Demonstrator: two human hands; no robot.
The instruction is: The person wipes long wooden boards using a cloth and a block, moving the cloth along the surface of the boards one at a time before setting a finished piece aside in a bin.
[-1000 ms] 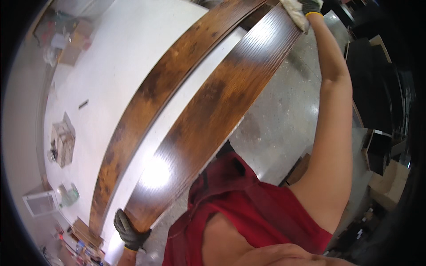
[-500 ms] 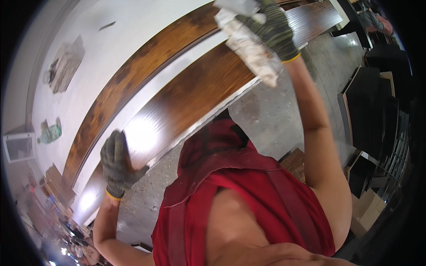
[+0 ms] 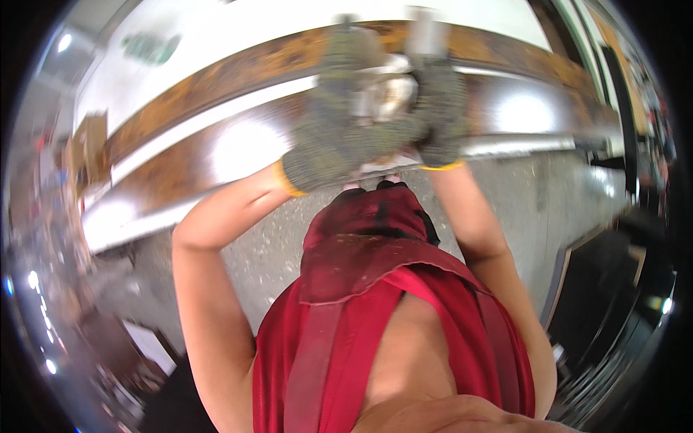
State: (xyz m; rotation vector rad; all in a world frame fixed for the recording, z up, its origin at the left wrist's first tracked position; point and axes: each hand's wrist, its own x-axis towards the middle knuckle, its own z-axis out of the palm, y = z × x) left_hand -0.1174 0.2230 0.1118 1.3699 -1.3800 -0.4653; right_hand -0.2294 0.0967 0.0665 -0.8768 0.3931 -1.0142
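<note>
Whitish cloth (image 3: 393, 92): between left hand (image 3: 333, 119) and right hand (image 3: 442, 105) | both hands: blurred, openness and grip cannot be told | near brown board (image 3: 195, 162): beneath hands, extending left and right

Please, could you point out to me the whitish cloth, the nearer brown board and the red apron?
Whitish cloth (image 3: 392, 94): head view, on its crumpled, blurred middle.
Nearer brown board (image 3: 498, 108): head view, on its glossy top.
Red apron (image 3: 354, 265): head view, on its bib.

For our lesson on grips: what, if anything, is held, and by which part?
The right hand holds a pale cloth, apparently by its right side; blur hides the exact grip. Whether the left hand grips it too cannot be told.
</note>
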